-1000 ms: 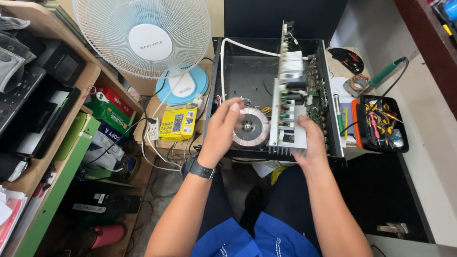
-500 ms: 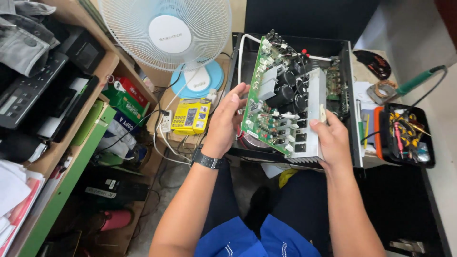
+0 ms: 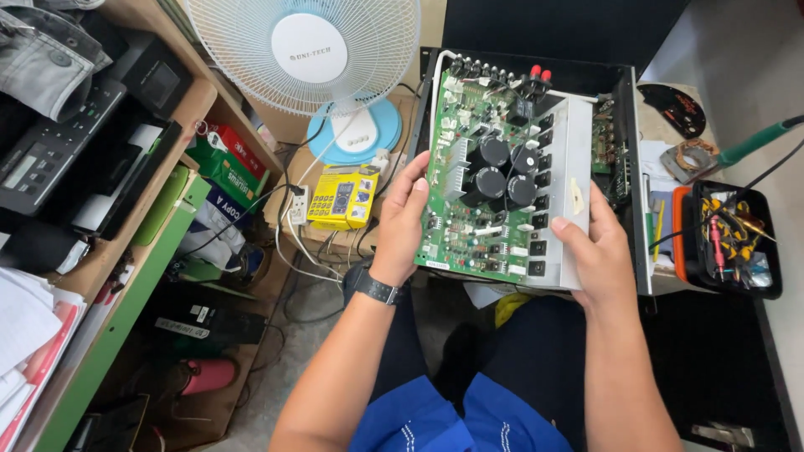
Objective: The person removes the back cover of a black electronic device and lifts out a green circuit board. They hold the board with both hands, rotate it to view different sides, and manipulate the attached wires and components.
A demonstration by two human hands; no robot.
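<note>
Above the open black chassis [image 3: 624, 109], green circuit board [image 3: 490, 184] held component side up, long axis running away from the body; left hand [image 3: 404, 219] and right hand [image 3: 596, 251] clamped on opposite edges.

Yellow package [image 3: 342, 197]: flat rectangular blister card, yellow with a dark meter pictured at its middle, lying below the fan base, left of the raised circuit board.
Fan label [image 3: 309, 48]: round white disc with small dark print, centre of the white fan grille, top middle.
Green box [image 3: 224, 171]: long carton, green with white print, on the shelf at left.
Red box [image 3: 237, 144]: small red carton, just above the green one.
Dark blue package [image 3: 220, 209]: blue with white letters, below the green box.
Printer screen [image 3: 20, 171]: small grey rectangular display on the dark machine, far left.
Black label plate [image 3: 199, 315]: white sticker on a black box, on the floor.
</note>
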